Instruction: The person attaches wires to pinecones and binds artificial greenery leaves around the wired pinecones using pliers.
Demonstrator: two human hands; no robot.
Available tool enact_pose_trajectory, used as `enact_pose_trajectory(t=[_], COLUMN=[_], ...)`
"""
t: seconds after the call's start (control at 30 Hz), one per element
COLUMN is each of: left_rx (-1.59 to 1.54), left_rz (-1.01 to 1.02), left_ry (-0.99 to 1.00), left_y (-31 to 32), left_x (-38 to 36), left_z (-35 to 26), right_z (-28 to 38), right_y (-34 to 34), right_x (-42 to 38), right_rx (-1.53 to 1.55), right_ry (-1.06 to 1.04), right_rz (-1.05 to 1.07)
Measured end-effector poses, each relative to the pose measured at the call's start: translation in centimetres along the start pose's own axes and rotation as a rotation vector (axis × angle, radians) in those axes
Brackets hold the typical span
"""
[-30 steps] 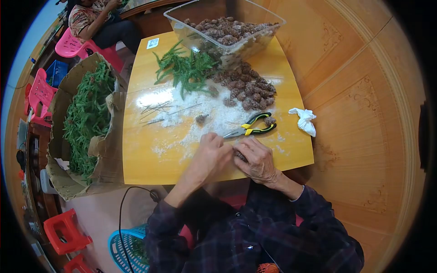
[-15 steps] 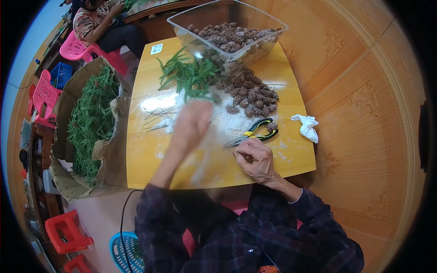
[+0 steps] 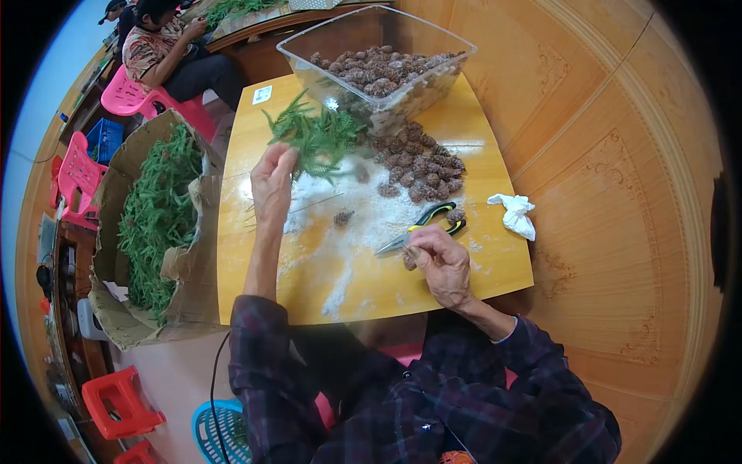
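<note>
Our right hand [image 3: 444, 271] pinches a small pine cone [image 3: 410, 261], brown and ridged with scales, its rounded body poking out below the thumb and fingertips near the close edge of the desk [image 3: 502, 271]. Our left hand [image 3: 272, 182] is raised apart from it, fingers curled narrow beside the needled green sprigs [image 3: 325, 139]; we cannot tell whether those fingertips grip or touch anything.

Just beyond our right hand lie the pliers [image 3: 396, 243], their smooth metal nose tapering to a point towards our left side, their curved black-and-yellow handles spread. A rough, rounded cone [image 3: 456, 217] sits by those handles. Between our hands, a loose white powder [image 3: 371, 209] coats the glossy yellow wood in grainy smears, with a single cone [image 3: 343, 218] resting in it and a thin, straight dark rod [image 3: 317, 203] near our left wrist.

Farther out past our right hand, we see a knobbly heap of cones [image 3: 423, 166] and, behind it, a clear, hard-walled rectangular tub [image 3: 421, 39] full of more. To the right of that hand lies a soft, crumpled white tissue [image 3: 516, 215]. Left of our left hand, a torn, creased cardboard box [image 3: 197, 286] holds feathery greenery [image 3: 154, 216].
</note>
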State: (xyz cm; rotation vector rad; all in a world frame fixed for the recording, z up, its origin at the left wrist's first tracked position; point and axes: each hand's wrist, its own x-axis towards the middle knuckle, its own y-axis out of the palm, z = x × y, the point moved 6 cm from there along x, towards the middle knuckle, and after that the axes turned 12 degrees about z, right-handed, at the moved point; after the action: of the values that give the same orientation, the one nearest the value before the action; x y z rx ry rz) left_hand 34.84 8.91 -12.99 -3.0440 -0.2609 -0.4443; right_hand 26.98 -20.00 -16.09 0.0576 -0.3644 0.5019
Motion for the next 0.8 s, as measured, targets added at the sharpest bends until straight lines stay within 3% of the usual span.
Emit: enact_pose_trajectory(t=[0.07,0.33,0.43,0.7,0.8], left_rx=[-0.041,-0.05,-0.029,0.147,0.172], left_rz=[0.017,0.144,0.188,0.231,0.226], left_ry=[0.006,-0.029,-0.043,0.001,0.013], left_y=[0.7,2.6,3.6,5.5,5.9], left_x=[-1.8,-8.5,-9.8,-10.8,-10.9], left_z=[-1.1,-2.6,-3.0,-3.8,-3.9], right_z=[0.3,-1.4,-1.7,-1.3,-1.2], right_y=[0.1,0.0,0.2,2.9,2.9], right_x=[0.8,3.2,3.4,2.6,2.5], right_rx=[-0.073,0.473,0.531,0.516,0.525], right_ry=[-0.022,0.326,0.409,0.434,0.423], right_rz=[0.039,0.1,0.266,0.428,0.392])
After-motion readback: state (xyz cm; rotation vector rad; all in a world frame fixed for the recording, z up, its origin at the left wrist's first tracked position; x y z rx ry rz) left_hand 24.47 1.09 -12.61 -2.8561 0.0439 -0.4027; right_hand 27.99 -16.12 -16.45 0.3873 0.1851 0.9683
